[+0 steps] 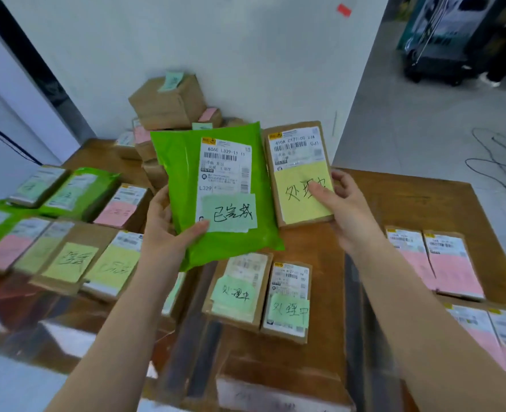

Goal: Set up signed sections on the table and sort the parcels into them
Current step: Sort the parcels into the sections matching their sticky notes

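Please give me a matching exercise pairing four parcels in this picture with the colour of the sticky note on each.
Parcels:
1. green bag in the left hand
2. brown box in the right hand
3. parcels at the right table edge
4. top box on the pile by the wall

Note colours:
A. pink
B. yellow
C. pale green
D. mint green

Pairs: 1-C, 2-B, 3-A, 4-D

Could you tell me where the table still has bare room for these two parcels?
Bare wooden table lies beyond the pink-noted parcels, right of the right hand. The left side, with yellow-noted boxes, is crowded.
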The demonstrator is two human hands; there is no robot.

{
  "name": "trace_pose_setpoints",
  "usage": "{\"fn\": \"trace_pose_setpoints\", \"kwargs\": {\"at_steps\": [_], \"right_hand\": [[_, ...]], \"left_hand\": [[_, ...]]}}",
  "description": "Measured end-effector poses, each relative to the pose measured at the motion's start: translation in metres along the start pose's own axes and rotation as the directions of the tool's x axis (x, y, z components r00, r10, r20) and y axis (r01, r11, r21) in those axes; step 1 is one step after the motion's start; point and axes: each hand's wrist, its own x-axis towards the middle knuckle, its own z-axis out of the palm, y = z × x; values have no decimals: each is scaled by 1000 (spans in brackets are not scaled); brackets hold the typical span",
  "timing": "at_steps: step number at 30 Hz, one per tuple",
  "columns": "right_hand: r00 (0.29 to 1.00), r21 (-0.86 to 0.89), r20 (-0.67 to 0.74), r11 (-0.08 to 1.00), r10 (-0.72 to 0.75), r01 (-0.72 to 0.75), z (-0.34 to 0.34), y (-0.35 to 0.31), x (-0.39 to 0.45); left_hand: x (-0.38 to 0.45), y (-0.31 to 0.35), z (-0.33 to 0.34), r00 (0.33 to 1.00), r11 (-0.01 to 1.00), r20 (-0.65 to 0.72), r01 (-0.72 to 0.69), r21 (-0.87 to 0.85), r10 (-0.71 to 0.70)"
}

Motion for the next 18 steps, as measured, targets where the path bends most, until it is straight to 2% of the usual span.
{"fn": "trace_pose_setpoints", "kwargs": {"at_steps": [8,13,18], "right_hand": [[1000,67,-29,998,2,0,47,25,-89],[991,63,-136,998,10,-2,55,43,-133],[972,57,-235,998,14,-1,53,56,-165]], "left_hand": [[-57,10,-76,999,999,22,33,-21,-33],[-82,10,-96,992,992,98,90,-88,-81],[-98,5,-101,978,991,186,107,-79,-91]]}}
